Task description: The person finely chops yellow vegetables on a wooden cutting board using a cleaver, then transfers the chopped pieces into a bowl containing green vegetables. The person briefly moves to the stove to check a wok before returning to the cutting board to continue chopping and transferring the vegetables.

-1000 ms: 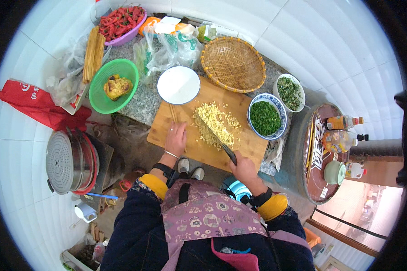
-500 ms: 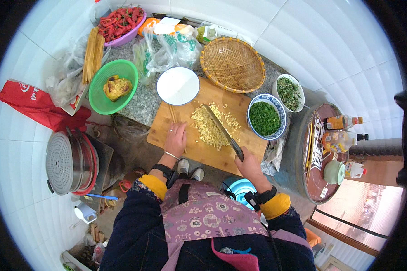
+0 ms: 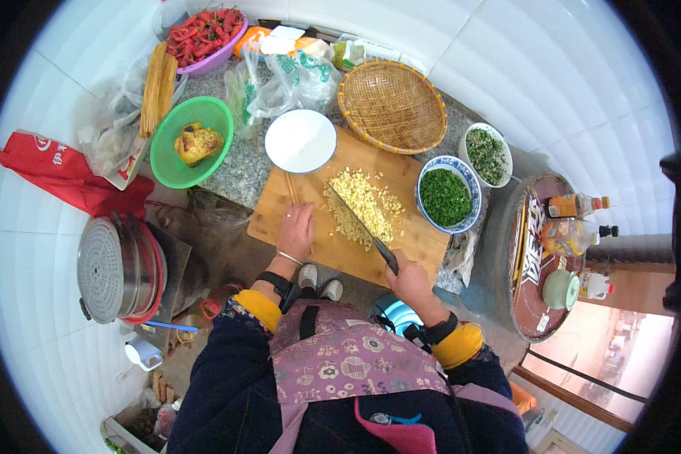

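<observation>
Chopping step: pale yellow minced pile (image 3: 363, 204) on the rectangular wooden cutting board (image 3: 424, 238).
Right hand (image 3: 410, 278) grip clenched on dark-handled knife (image 3: 365, 229), blade toward 11 o'clock; left hand (image 3: 296, 231) released, flat. Next probably needs regathering scattered bits.

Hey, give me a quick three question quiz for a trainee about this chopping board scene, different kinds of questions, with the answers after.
1. True or false: the right hand holds the knife with its blade over the chopped yellow pile.
2. Where does the left hand rest? A on the wooden cutting board; B in the woven basket; C on the steamer pot.
3. Fill in: the white bowl at the board's far edge looks ____.

Key: 1 true; 2 A; 3 empty.
</observation>
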A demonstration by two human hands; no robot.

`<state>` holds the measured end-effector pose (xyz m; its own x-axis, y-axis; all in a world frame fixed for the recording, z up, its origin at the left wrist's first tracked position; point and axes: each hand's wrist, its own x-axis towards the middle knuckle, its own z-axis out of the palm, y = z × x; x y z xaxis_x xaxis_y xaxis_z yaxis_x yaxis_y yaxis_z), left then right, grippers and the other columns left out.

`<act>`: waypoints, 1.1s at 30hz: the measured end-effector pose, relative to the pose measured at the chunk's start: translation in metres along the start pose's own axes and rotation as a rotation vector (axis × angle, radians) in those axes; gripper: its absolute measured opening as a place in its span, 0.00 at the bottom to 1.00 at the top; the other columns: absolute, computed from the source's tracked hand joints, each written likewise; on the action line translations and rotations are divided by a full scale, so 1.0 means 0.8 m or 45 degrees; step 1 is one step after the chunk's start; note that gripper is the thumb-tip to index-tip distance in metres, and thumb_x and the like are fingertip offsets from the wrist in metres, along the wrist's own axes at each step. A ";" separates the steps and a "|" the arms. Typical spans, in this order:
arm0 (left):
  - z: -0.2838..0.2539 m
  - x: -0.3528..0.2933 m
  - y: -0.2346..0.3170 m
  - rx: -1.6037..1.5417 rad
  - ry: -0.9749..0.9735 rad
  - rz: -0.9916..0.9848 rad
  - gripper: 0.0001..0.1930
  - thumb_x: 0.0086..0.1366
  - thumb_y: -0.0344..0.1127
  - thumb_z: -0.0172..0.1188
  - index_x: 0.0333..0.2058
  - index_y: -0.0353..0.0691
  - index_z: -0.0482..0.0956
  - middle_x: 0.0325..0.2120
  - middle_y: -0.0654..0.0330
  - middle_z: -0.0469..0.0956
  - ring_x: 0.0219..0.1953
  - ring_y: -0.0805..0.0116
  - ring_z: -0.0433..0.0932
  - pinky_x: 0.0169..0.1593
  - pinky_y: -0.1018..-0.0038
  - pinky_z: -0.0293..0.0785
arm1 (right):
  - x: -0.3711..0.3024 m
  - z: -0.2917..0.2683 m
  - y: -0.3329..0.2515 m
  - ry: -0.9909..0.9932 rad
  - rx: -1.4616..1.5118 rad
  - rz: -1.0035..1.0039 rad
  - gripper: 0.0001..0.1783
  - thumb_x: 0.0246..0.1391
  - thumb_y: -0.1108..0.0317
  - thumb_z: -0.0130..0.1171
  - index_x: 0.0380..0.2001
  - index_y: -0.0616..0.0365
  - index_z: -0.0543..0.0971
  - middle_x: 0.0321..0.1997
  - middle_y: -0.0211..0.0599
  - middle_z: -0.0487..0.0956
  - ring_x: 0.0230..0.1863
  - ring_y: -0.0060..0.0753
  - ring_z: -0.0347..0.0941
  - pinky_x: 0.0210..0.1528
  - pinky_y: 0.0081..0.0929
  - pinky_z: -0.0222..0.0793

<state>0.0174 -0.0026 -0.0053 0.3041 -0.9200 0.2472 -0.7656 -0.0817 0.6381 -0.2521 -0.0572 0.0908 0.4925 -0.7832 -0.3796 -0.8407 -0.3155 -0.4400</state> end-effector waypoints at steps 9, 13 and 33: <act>-0.001 0.004 0.001 0.026 0.043 0.034 0.16 0.61 0.27 0.52 0.49 0.36 0.70 0.42 0.48 0.74 0.48 0.48 0.71 0.60 0.54 0.62 | 0.004 0.003 0.007 0.035 0.017 -0.001 0.17 0.51 0.58 0.58 0.40 0.55 0.69 0.23 0.55 0.77 0.28 0.62 0.75 0.31 0.54 0.70; 0.001 0.002 0.001 0.029 0.039 0.033 0.16 0.61 0.28 0.52 0.49 0.35 0.70 0.42 0.48 0.74 0.48 0.49 0.71 0.60 0.54 0.63 | 0.009 0.000 0.019 0.093 0.017 0.017 0.16 0.51 0.60 0.56 0.40 0.55 0.70 0.23 0.57 0.77 0.28 0.63 0.74 0.31 0.55 0.69; 0.002 0.001 -0.001 0.009 0.022 0.024 0.16 0.61 0.27 0.52 0.49 0.35 0.70 0.42 0.47 0.73 0.48 0.47 0.71 0.60 0.53 0.62 | 0.012 -0.006 0.014 -0.071 -0.016 0.133 0.16 0.51 0.61 0.56 0.41 0.55 0.70 0.26 0.58 0.77 0.30 0.64 0.75 0.33 0.57 0.69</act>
<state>0.0176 -0.0037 -0.0068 0.2990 -0.9147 0.2718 -0.7756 -0.0670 0.6277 -0.2579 -0.0706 0.0863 0.4133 -0.7811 -0.4680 -0.8908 -0.2405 -0.3855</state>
